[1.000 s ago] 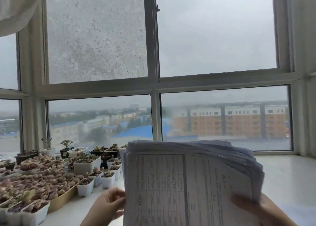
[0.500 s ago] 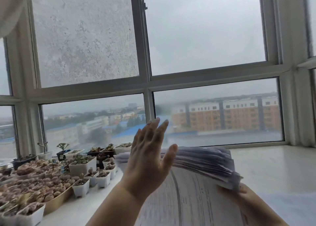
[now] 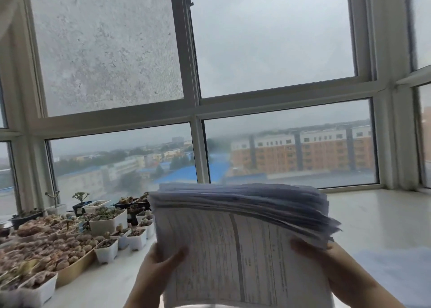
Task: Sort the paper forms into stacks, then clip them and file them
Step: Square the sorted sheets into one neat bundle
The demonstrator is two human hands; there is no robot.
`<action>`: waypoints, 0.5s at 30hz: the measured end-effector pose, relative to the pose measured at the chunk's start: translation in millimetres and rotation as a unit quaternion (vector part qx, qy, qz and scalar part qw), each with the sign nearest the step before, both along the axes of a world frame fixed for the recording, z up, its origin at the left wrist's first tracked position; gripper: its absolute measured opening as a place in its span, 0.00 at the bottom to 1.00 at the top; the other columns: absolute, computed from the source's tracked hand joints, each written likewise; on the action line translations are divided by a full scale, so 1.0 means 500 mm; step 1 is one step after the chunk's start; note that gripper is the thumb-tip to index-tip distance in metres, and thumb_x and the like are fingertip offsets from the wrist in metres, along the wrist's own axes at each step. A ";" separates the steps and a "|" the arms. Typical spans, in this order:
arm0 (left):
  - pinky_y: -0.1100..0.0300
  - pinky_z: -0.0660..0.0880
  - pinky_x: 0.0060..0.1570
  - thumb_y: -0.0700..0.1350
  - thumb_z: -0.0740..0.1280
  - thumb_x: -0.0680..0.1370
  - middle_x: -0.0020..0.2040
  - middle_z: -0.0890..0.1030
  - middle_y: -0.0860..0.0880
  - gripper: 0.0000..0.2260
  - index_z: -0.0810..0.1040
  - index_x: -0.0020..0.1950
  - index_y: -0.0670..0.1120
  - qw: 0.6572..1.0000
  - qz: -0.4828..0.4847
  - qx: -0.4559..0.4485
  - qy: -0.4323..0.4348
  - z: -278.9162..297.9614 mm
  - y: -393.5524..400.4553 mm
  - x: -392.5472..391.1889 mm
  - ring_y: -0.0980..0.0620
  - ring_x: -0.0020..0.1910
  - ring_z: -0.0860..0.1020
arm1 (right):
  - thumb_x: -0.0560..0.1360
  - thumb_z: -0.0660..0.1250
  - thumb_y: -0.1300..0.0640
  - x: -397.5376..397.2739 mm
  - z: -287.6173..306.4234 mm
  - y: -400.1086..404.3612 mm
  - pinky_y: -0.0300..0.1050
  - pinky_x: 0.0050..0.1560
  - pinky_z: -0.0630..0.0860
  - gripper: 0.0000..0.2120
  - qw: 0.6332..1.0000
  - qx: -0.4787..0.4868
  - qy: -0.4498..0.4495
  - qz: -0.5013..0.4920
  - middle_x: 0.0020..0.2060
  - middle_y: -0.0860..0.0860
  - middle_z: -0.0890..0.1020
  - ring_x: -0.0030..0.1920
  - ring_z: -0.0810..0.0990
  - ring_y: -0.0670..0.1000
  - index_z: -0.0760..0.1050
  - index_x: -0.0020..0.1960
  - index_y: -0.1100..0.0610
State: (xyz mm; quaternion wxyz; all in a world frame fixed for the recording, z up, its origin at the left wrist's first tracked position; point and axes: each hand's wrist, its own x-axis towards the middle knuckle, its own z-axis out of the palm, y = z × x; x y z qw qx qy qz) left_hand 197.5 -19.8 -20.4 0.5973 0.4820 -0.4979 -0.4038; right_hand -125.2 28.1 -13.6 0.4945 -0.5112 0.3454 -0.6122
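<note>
Right now both hands are gripping a thick stack of paper forms [image 3: 242,242], holding it up off the white sill [image 3: 373,219]. The left hand [image 3: 158,268] is clamping the stack's lower left edge, its thumb lying across the printed front sheet and its fingers hidden behind the pages. The right hand [image 3: 310,256] is holding the right edge, its thumb pressing on the front sheet just below where the upper sheets are fanning out and bending away toward the window [image 3: 279,144]. The front sheet is showing ruled columns and small print, too blurred to read. Left of the left hand, white plastic pots [image 3: 137,239] of small succulents are crowding the sill, and a long tan tray [image 3: 74,269] full of pinkish plants is sitting nearer the left edge. Right of the right hand, a pale sheet of paper [image 3: 396,275] is lying flat on the sill. Beyond the stack, through the glass, an orange and white building [image 3: 303,151] and blue roofs [image 3: 182,174] are showing under a grey sky.
</note>
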 end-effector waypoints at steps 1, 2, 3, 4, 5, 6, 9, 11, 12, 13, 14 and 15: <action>0.51 0.78 0.46 0.52 0.79 0.53 0.46 0.85 0.46 0.35 0.78 0.57 0.41 0.999 0.019 -0.034 0.008 0.009 -0.005 -0.004 0.46 0.46 0.82 | 0.60 0.77 0.58 0.004 0.005 0.000 0.57 0.54 0.81 0.28 0.999 -0.023 -0.002 -0.029 0.52 0.62 0.84 0.52 0.83 0.60 0.80 0.58 0.63; 0.50 0.78 0.46 0.55 0.77 0.54 0.46 0.85 0.48 0.33 0.78 0.56 0.44 0.997 0.032 -0.069 0.009 0.023 -0.003 -0.007 0.48 0.47 0.82 | 0.61 0.77 0.62 0.007 0.012 0.001 0.56 0.52 0.81 0.24 0.998 -0.036 -0.009 -0.049 0.51 0.63 0.84 0.51 0.84 0.60 0.80 0.57 0.63; 0.50 0.78 0.47 0.58 0.76 0.54 0.47 0.85 0.50 0.32 0.78 0.55 0.46 0.994 0.042 -0.101 0.004 0.035 0.001 -0.011 0.50 0.47 0.82 | 0.63 0.78 0.63 0.010 0.019 0.005 0.56 0.50 0.82 0.21 0.998 -0.038 -0.015 -0.058 0.49 0.63 0.84 0.49 0.84 0.61 0.80 0.55 0.64; 0.49 0.78 0.48 0.60 0.74 0.55 0.47 0.85 0.51 0.32 0.78 0.55 0.48 0.991 0.057 -0.122 -0.012 0.040 0.005 -0.012 0.51 0.48 0.82 | 0.64 0.77 0.62 0.013 0.023 0.006 0.56 0.48 0.82 0.19 0.997 -0.032 -0.017 -0.061 0.48 0.63 0.85 0.48 0.84 0.61 0.81 0.54 0.64; 0.49 0.78 0.49 0.61 0.74 0.57 0.48 0.84 0.51 0.32 0.77 0.56 0.48 0.987 0.069 -0.137 -0.042 0.037 0.005 -0.012 0.51 0.49 0.82 | 0.64 0.77 0.60 0.014 0.021 0.007 0.56 0.49 0.81 0.19 0.998 -0.026 -0.014 -0.062 0.48 0.62 0.85 0.48 0.84 0.61 0.81 0.54 0.64; 0.49 0.78 0.50 0.61 0.74 0.59 0.50 0.84 0.50 0.32 0.76 0.59 0.48 0.985 0.072 -0.131 -0.083 0.029 0.004 -0.011 0.50 0.50 0.81 | 0.61 0.80 0.55 0.014 0.015 0.005 0.56 0.51 0.80 0.24 0.998 -0.016 -0.004 -0.057 0.49 0.61 0.85 0.49 0.84 0.60 0.81 0.54 0.64; 0.52 0.76 0.50 0.49 0.77 0.69 0.52 0.82 0.46 0.23 0.74 0.60 0.43 0.987 0.050 -0.061 -0.142 -0.002 -0.005 -0.005 0.48 0.51 0.80 | 0.49 0.84 0.48 0.010 -0.005 0.006 0.56 0.54 0.79 0.37 0.997 0.025 0.038 -0.066 0.48 0.58 0.86 0.50 0.85 0.59 0.81 0.54 0.62; 0.52 0.76 0.47 0.39 0.73 0.73 0.46 0.85 0.47 0.11 0.77 0.53 0.43 0.996 0.018 -0.035 -0.083 -0.015 -0.004 0.005 0.46 0.49 0.81 | 0.58 0.76 0.53 0.014 -0.007 0.008 0.55 0.52 0.80 0.27 0.997 0.023 0.052 -0.057 0.48 0.59 0.85 0.49 0.85 0.59 0.80 0.55 0.62; 0.51 0.77 0.46 0.38 0.73 0.73 0.44 0.85 0.47 0.08 0.79 0.51 0.44 0.999 -0.001 -0.020 -0.044 -0.016 -0.001 0.004 0.45 0.48 0.81 | 0.60 0.74 0.54 0.021 -0.008 0.008 0.56 0.53 0.80 0.24 0.996 0.025 0.068 -0.056 0.48 0.60 0.85 0.49 0.84 0.60 0.81 0.54 0.62; 0.48 0.77 0.49 0.40 0.74 0.73 0.43 0.85 0.48 0.09 0.79 0.51 0.46 1.000 -0.013 -0.007 -0.015 -0.021 0.002 -0.001 0.43 0.49 0.82 | 0.60 0.73 0.54 0.029 -0.013 0.007 0.57 0.54 0.80 0.22 0.993 0.032 0.088 -0.077 0.47 0.60 0.85 0.49 0.84 0.60 0.81 0.52 0.62; 0.46 0.77 0.51 0.42 0.75 0.72 0.44 0.86 0.48 0.09 0.80 0.50 0.48 1.000 -0.010 -0.006 -0.010 -0.025 0.003 -0.008 0.42 0.49 0.82 | 0.60 0.73 0.53 0.035 -0.019 0.004 0.59 0.55 0.79 0.22 0.987 0.035 0.117 -0.109 0.46 0.60 0.86 0.49 0.84 0.61 0.82 0.50 0.62; 0.45 0.77 0.52 0.42 0.75 0.72 0.44 0.86 0.49 0.08 0.80 0.48 0.50 1.000 0.005 -0.017 -0.018 -0.027 0.005 -0.015 0.42 0.50 0.82 | 0.59 0.72 0.50 0.040 -0.027 -0.002 0.61 0.54 0.78 0.21 0.980 0.035 0.145 -0.134 0.44 0.60 0.86 0.48 0.84 0.60 0.82 0.48 0.62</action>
